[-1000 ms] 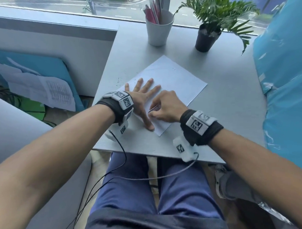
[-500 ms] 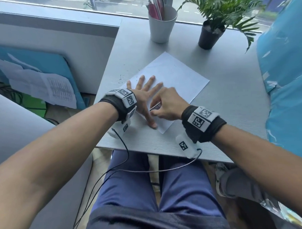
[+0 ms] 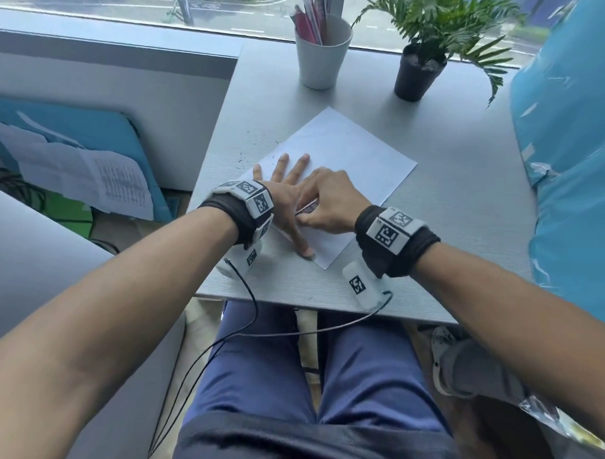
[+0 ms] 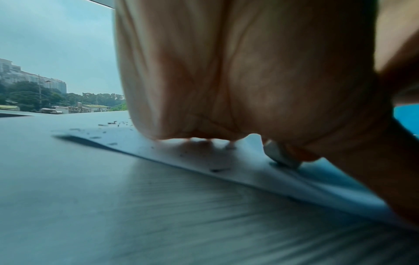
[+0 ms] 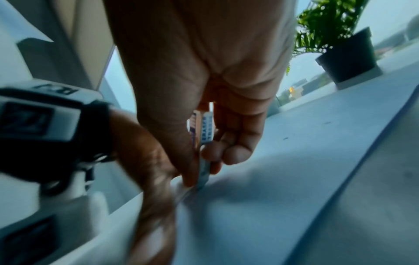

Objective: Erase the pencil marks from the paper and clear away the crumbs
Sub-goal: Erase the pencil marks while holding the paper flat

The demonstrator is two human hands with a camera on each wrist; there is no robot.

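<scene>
Head view shows the left hand [image 3: 286,192] spread flat, pinning the paper [image 3: 353,159] steady while the right hand [image 3: 327,204] beside it pinches an eraser [image 3: 306,208].

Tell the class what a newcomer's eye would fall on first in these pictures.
Two hands meet on a white paper at the grey desk's near edge: the left hand pressed flat, the right hand gripping an eraser. Dark crumbs speckle the desk left of the sheet.
</scene>
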